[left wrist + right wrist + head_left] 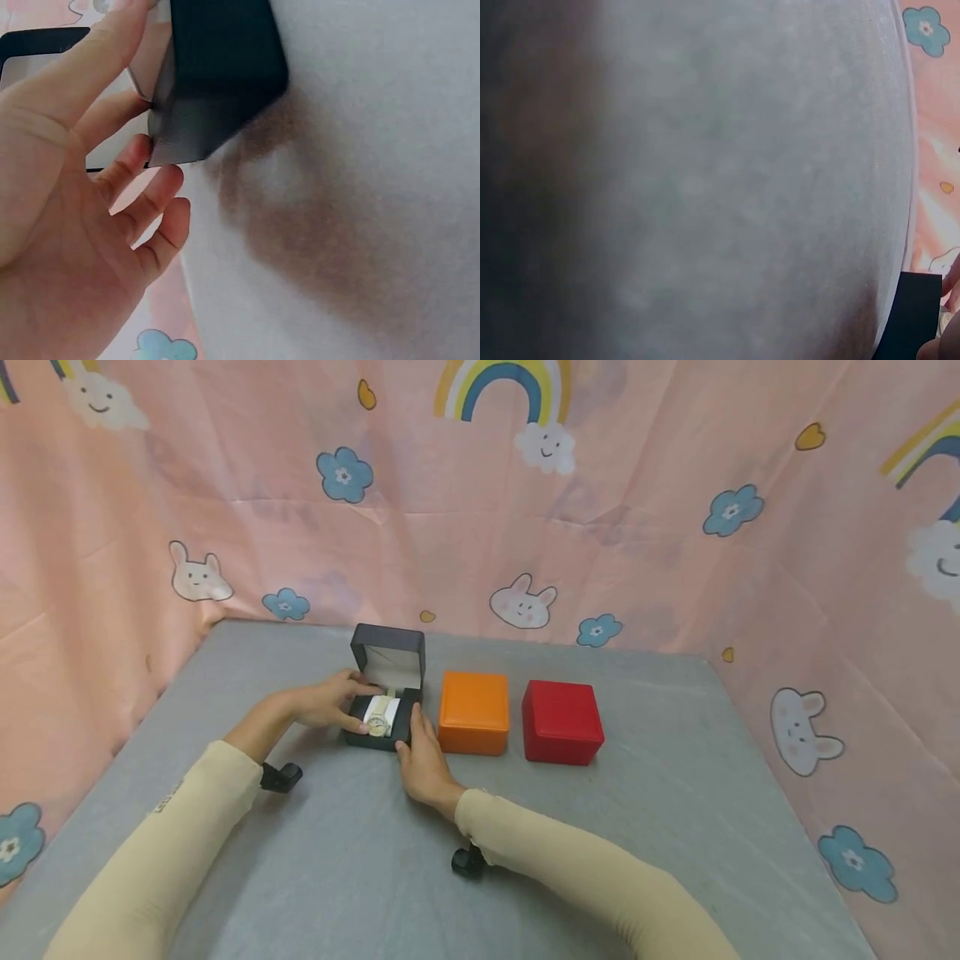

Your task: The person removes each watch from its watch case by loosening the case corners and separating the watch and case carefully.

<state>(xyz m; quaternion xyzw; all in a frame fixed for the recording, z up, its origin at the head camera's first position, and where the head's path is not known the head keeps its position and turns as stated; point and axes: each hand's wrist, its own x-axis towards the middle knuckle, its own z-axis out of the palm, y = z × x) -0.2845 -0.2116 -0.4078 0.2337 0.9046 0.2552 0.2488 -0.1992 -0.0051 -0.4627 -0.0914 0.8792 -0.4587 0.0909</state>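
Note:
A dark watch box (384, 742) stands on the table with its lid (390, 652) raised. Inside, a wristwatch (378, 724) with a light dial and pale strap is wrapped round a white cushion (392, 710). My left hand (326, 702) reaches in from the left, thumb and index finger at the two ends of the cushioned watch. In the left wrist view, its other fingers (161, 187) are loosely bent beside the box wall (232, 45). My right hand (425, 766) lies along the box's right side, fingers fairly straight, thumb by the front corner.
Right of the dark box stands a closed orange box (474, 712), then a closed red box (562, 722). All are on the grey table (352, 860). A pink patterned cloth (450, 543) hangs behind and at both sides.

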